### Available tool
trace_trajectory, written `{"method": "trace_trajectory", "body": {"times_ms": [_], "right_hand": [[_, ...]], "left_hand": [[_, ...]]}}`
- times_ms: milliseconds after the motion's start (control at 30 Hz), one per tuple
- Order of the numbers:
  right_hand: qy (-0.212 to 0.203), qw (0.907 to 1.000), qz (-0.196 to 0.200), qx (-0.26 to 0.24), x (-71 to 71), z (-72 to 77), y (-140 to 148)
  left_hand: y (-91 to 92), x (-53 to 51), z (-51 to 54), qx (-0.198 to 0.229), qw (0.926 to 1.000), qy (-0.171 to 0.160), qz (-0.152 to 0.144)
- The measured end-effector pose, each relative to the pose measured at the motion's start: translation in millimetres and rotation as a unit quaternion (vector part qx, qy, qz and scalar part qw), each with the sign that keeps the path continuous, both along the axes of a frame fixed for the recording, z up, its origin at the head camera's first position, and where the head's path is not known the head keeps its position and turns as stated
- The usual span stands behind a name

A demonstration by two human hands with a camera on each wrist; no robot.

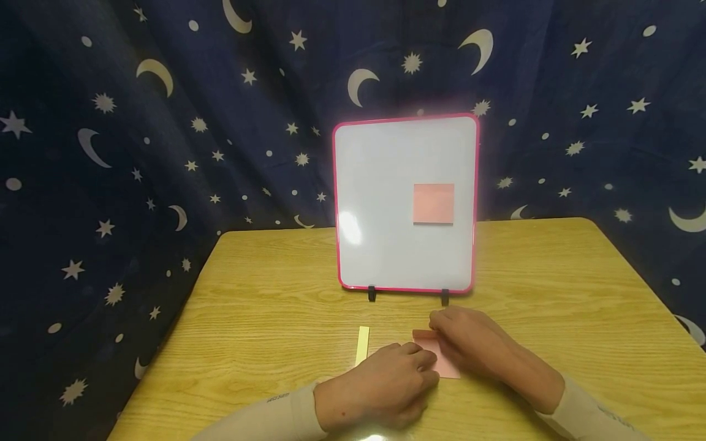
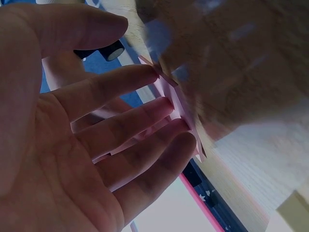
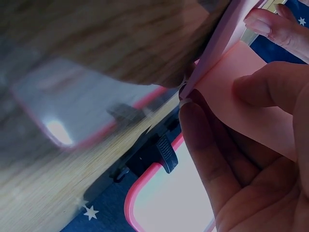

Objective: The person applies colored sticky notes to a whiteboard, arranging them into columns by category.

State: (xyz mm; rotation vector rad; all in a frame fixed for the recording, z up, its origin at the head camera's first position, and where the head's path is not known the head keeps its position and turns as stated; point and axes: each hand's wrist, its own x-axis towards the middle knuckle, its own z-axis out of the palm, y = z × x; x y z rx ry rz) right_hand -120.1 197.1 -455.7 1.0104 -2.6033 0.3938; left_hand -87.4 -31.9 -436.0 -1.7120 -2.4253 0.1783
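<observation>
A pink square of paper (image 1: 449, 370) lies on the table in front of the whiteboard, its far edge turned up. My right hand (image 1: 477, 340) pinches its far right part; the right wrist view has the thumb on top of the raised pink sheet (image 3: 263, 108) and fingers beneath. From the near left, my left hand (image 1: 386, 383) rests its fingertips on the same paper. The left wrist view shows those fingers nearly straight, with the thumb held apart. Beside the left hand lies a narrow yellow paper strip (image 1: 362, 343), its near end hidden.
A pink-framed whiteboard (image 1: 380, 159) stands upright on black feet (image 1: 372, 294) behind the hands. On its right half sits a pink sticky note pad (image 1: 433, 203). A dark blue curtain (image 1: 182, 141) with moons and stars hangs behind the wooden table (image 1: 265, 294).
</observation>
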Motion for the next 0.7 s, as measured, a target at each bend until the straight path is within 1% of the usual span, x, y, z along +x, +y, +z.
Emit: {"method": "trace_trajectory", "body": {"times_ms": [133,300,700], "right_hand": [[-0.008,0.9999,-0.007,0.004,0.1,0.8,-0.9],[-0.008,0.9999,-0.001,0.006,-0.5,-0.1,-0.4],[0.009,0.9999,-0.001,-0.005,-1.3,-2.6,1.1]], "left_hand": [[-0.4,0.0,0.0,0.0,1.0,0.002,0.0],[-0.4,0.0,0.5,-0.004,1.0,0.003,0.001],[0.2,0.7,-1.3,-0.007,0.9999,0.014,0.001]]}}
